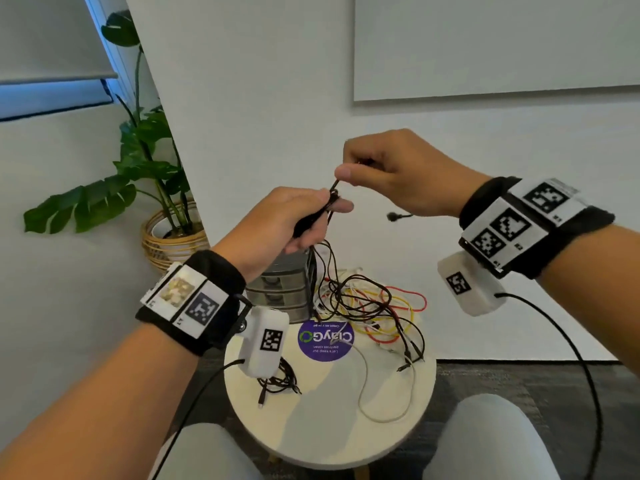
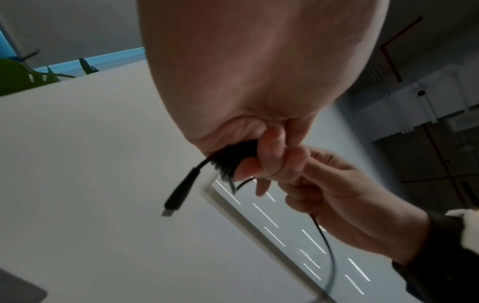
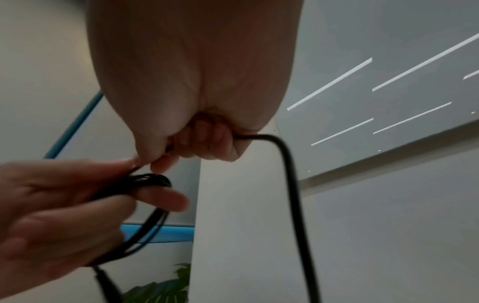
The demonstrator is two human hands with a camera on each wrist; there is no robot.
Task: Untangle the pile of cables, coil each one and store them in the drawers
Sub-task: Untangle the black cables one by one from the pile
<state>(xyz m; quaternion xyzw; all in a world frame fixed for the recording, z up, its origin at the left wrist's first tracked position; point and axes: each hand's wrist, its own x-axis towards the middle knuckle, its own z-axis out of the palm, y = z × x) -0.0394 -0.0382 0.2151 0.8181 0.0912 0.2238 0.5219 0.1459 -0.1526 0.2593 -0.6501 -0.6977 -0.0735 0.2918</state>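
While both your hands are raised above the round surface (image 1: 332, 445), your left hand (image 1: 287, 223) grips a bundled black cable (image 1: 313, 216) in curled fingers, its plug (image 2: 178, 194) dangling free. Your right hand (image 1: 394, 171) pinches a strand of that same cable just above the bundle, fingers curled tight. Below, the tangled pile of cables (image 1: 374, 306), black, white, red and yellow, lies beside the small grey drawers (image 1: 280, 292). A coiled black cable (image 1: 280, 379) rests near the surface's left edge.
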